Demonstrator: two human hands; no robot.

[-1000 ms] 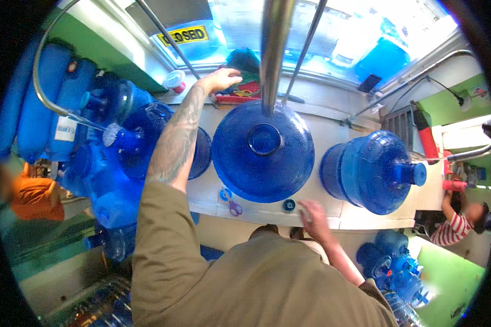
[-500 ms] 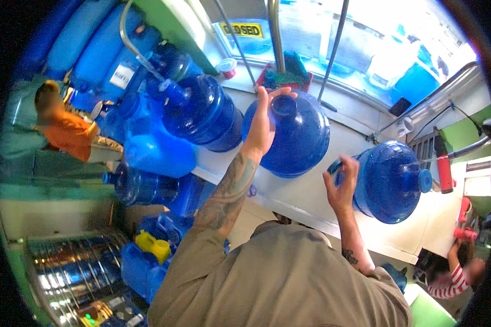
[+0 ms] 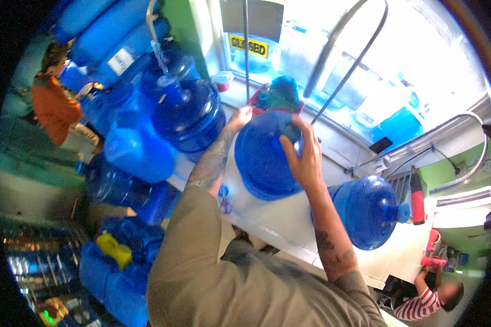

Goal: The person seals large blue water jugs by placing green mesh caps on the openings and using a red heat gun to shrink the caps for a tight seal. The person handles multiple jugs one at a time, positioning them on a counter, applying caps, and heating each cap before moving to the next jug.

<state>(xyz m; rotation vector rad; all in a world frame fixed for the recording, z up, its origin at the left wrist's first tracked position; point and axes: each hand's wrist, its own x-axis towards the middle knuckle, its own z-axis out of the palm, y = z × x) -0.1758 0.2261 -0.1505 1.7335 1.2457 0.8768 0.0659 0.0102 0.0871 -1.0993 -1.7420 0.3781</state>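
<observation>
A large blue round water jug [image 3: 264, 158] stands upright on the white counter before me. My left hand [image 3: 240, 117] is at its far left side, fingers stretched along the wall and partly hidden. My right hand [image 3: 304, 155] is over the jug's mouth, thumb and fingers bent around a dark teal thing [image 3: 289, 129], too blurred to name, pressed at the neck. Close by on the left is a darker blue jug [image 3: 193, 117], a clear hose end above its neck. To the right a capped blue jug [image 3: 365, 210] lies tilted, its neck pointing right.
Blue containers [image 3: 139, 152] crowd the left. A red basket with green cloth [image 3: 281, 95] sits behind the middle jug, near a metal pipe [image 3: 327, 49]. A small tub [image 3: 222, 80] stands at the window. One person in orange [image 3: 54, 106] is far left, another in stripes [image 3: 420, 305] lower right.
My right hand has moved left from beside the right jug to the middle jug's mouth, bringing the teal thing. My left hand has slid down to the jug's far left side. The view has shifted.
</observation>
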